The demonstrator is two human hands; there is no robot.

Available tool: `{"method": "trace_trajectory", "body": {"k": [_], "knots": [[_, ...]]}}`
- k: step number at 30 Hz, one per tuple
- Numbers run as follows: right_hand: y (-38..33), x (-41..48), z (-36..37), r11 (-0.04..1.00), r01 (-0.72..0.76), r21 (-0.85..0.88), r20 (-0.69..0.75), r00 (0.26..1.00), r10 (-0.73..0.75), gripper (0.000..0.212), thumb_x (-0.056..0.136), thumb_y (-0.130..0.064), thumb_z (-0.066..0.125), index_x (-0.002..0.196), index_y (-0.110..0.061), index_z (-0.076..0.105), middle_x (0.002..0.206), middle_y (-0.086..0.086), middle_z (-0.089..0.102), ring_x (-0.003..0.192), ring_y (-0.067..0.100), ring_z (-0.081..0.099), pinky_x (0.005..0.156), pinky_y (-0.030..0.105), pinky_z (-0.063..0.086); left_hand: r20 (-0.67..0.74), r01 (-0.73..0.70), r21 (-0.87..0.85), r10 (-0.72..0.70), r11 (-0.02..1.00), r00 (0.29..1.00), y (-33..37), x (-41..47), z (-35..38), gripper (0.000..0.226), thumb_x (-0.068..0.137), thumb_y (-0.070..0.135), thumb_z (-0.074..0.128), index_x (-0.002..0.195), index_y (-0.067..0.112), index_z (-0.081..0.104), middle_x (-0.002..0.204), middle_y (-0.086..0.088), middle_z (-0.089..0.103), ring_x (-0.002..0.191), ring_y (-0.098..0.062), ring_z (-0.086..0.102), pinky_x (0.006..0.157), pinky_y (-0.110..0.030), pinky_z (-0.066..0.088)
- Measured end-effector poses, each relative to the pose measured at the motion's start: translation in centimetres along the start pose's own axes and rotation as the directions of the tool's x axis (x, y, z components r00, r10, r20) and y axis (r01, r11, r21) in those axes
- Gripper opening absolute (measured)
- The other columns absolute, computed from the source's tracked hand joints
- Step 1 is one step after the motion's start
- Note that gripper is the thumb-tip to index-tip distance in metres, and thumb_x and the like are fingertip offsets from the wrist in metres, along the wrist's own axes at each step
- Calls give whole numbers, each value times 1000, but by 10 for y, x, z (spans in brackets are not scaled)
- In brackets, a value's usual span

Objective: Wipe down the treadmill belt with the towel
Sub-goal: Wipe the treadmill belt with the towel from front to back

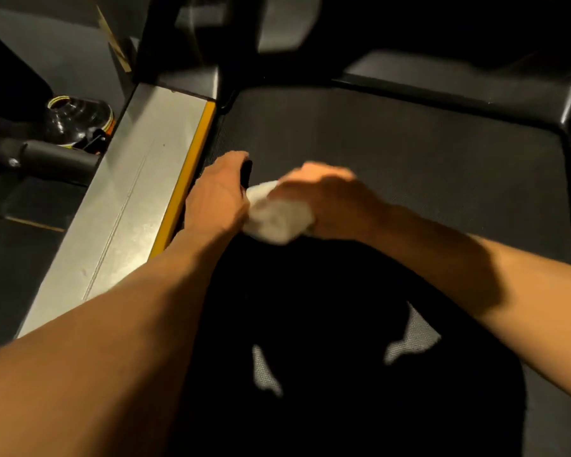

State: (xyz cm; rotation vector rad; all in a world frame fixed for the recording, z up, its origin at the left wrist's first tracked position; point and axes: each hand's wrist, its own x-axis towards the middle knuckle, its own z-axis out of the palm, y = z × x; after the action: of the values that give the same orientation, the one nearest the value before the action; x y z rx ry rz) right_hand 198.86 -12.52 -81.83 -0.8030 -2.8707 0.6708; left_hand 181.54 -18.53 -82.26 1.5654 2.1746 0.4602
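Note:
The dark treadmill belt fills the middle of the head view. A bunched white towel lies between my two hands, low over the belt's left part. My right hand is blurred and closed over the towel's right side. My left hand is next to the belt's left edge, curled around a small dark object whose identity I cannot make out, and it touches the towel's left end. My own shadow darkens the near part of the belt.
A grey side rail with a yellow strip runs along the belt's left. A clear bottle and black equipment bars stand on the floor further left. The black motor cover borders the belt's far end.

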Motion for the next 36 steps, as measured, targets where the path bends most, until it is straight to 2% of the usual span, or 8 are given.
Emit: {"method": "trace_trajectory", "body": {"k": [5, 10, 15, 18, 21, 26, 29, 36], "knots": [[61, 34, -19, 874, -462, -153, -108, 887, 449, 39, 80, -10, 53, 116, -26, 55, 101, 2, 54, 100, 28, 52, 72, 39, 44, 132, -20, 225, -10, 974, 991, 8, 6, 18, 45, 101, 20, 43, 145, 17, 37, 154, -12, 29, 142, -35, 27, 114, -48, 26], [19, 10, 20, 967, -249, -51, -133, 962, 240, 19, 75, -28, 59, 92, -22, 65, 90, 4, 65, 88, 32, 62, 70, 39, 51, 320, -44, 384, -88, 922, 943, 8, 19, 21, 69, 98, 29, 50, 154, 20, 9, 161, -14, 6, 147, -38, 6, 117, -49, 15], [78, 54, -38, 792, -606, 78, -294, 745, 598, 24, 79, -20, 50, 100, -28, 58, 105, 3, 66, 99, 32, 60, 69, 33, 40, 424, -72, 391, -111, 917, 899, 13, 21, 18, 82, 96, 47, 47, 155, 14, 1, 160, -21, -4, 146, -44, -2, 119, -51, 6], [81, 67, -40, 835, -550, -2, -256, 808, 531, 48, 82, -9, 50, 127, -25, 55, 129, 7, 57, 116, 34, 51, 88, 41, 46, 432, -56, 404, -137, 913, 891, 19, 30, 16, 84, 96, 49, 48, 154, 8, 4, 158, -26, -1, 144, -49, 2, 117, -55, 10], [55, 65, -19, 888, -444, -118, -145, 893, 427, 47, 81, -8, 48, 124, -27, 55, 122, 4, 58, 111, 33, 51, 83, 41, 45, 417, -68, 429, -130, 901, 899, 21, 30, 16, 71, 100, 31, 46, 154, 6, 7, 157, -29, 4, 143, -51, 9, 115, -57, 16], [48, 79, -29, 844, -529, -89, -274, 827, 490, 46, 82, -4, 48, 123, -25, 55, 119, 6, 60, 112, 34, 53, 80, 41, 43, 421, -56, 446, -154, 893, 894, 20, 31, 22, 74, 98, 23, 50, 154, 7, 5, 158, -27, 0, 144, -50, 4, 116, -57, 13], [50, 85, -33, 895, -408, -182, -124, 912, 390, 57, 85, -1, 47, 133, -32, 49, 130, 5, 55, 117, 33, 50, 88, 43, 44, 441, -43, 441, -174, 896, 880, 23, 35, 16, 72, 98, 20, 51, 154, 6, 6, 158, -27, 0, 144, -50, 5, 115, -57, 14], [44, 7, -30, 853, -460, -246, 63, 871, 488, 39, 83, -16, 55, 119, -31, 54, 113, 2, 56, 102, 30, 54, 78, 39, 42, 499, 64, 395, -273, 917, 823, 27, 40, 13, 88, 91, 22, 62, 155, 15, 2, 161, -15, -11, 147, -40, -7, 118, -52, 7]]}}
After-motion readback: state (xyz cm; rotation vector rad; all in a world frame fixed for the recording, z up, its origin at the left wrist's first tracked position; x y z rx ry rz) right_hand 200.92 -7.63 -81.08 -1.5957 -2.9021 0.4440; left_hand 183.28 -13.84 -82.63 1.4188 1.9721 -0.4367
